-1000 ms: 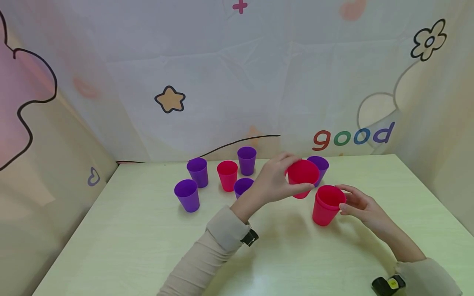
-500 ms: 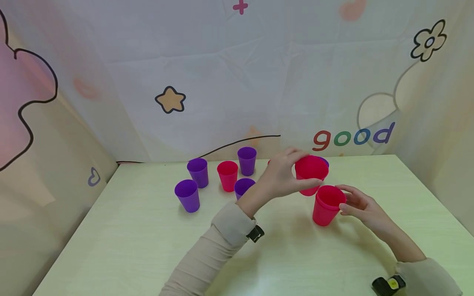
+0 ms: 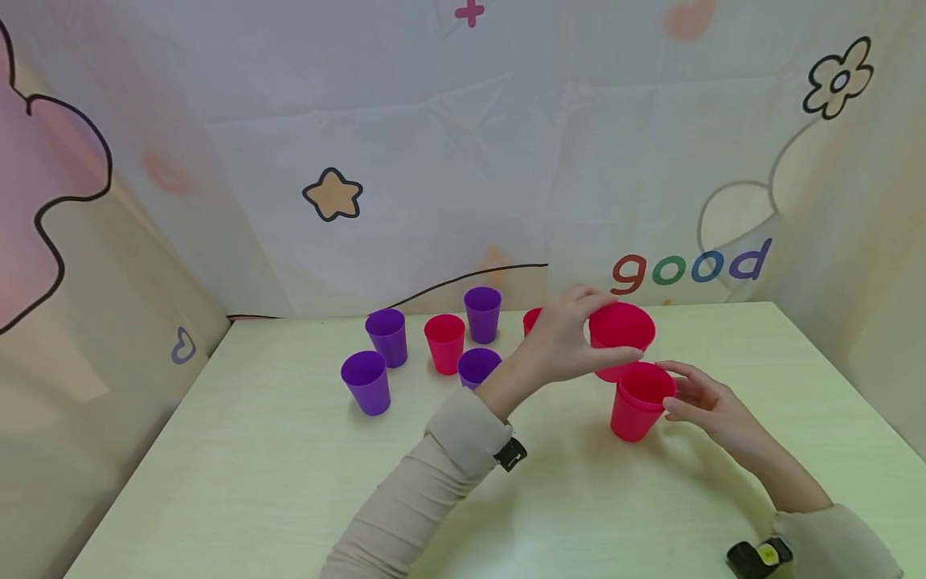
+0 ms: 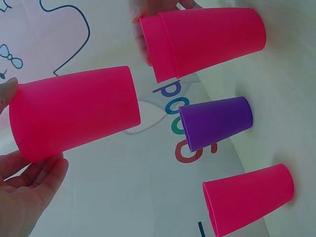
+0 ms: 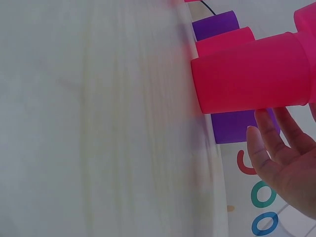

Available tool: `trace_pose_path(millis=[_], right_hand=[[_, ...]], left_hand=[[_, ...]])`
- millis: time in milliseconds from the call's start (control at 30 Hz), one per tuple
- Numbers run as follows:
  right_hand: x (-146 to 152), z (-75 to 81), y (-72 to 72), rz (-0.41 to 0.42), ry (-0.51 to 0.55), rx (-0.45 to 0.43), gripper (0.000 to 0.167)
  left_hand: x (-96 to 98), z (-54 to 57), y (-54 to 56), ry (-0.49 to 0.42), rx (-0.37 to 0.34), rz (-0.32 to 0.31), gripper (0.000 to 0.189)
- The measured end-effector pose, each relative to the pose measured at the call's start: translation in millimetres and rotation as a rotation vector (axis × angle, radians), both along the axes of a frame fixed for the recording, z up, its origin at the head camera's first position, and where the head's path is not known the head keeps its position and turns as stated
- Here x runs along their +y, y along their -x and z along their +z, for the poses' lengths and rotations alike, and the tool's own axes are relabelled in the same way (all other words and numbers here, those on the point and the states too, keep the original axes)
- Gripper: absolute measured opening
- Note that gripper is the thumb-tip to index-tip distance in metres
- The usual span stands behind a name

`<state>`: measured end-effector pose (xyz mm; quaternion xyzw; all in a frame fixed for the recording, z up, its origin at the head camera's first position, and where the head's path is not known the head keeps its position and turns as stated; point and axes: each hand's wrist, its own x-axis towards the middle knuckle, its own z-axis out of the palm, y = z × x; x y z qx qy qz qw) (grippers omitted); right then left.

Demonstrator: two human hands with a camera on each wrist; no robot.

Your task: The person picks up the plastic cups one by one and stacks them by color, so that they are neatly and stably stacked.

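Observation:
In the head view my left hand (image 3: 560,338) grips a red plastic cup (image 3: 622,328) near its rim, thumb on the near side and fingers on the far side. In the left wrist view this held cup (image 4: 76,113) is in the air, mouth toward my palm. Just below and nearer stands a stack of nested red cups (image 3: 635,410), upright on the table. My right hand (image 3: 712,406) holds that stack from the right, thumb and fingers bent about its upper side. In the right wrist view the fingertips of my right hand (image 5: 289,158) reach the wall of the stack (image 5: 252,74).
Several purple cups stand upright to the left, among them one near cup (image 3: 366,384) and one at the back (image 3: 482,314). A red cup (image 3: 444,344) stands among them. Another red cup (image 3: 530,320) is partly hidden behind my left hand. A purple cup (image 4: 217,123) stands behind the stack.
My left hand has moved right and slightly away with the red cup, which now overlaps the stack's rim and covers the purple cup behind. The right hand and stack have stayed put.

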<state>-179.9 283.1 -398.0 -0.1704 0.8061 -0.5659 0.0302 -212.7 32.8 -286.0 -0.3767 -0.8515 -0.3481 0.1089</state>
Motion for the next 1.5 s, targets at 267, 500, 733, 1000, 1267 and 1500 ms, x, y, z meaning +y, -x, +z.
trace_pose_path(millis=[267,500,733,1000,1267,1500], right_hand=[[0.4,1.4,0.1,-0.012,-0.026,-0.009,0.05],[1.9,-1.2,0.6,0.002,-0.017,0.01,0.05],[1.6,-1.5,0.3,0.005,-0.013,0.005,0.053],[1.9,-1.3,0.9,0.01,-0.014,0.011,0.054],[2.7,-1.1,1.1,0.025,-0.003,0.025,0.053],[3.3,-0.8,1.0,0.037,0.015,0.028,0.052]], left_hand=[[7.9,-2.9,2.5,0.003,0.013,-0.019,0.062],[15.7,-4.6,3.4,0.005,-0.043,-0.017,0.064],[22.1,-4.6,1.9,0.003,-0.049,-0.028,0.062],[28.1,-8.0,2.2,0.023,-0.051,-0.01,0.061],[32.3,-10.6,3.3,0.044,-0.063,0.002,0.061],[37.2,-16.1,5.1,0.062,-0.094,0.018,0.06]])
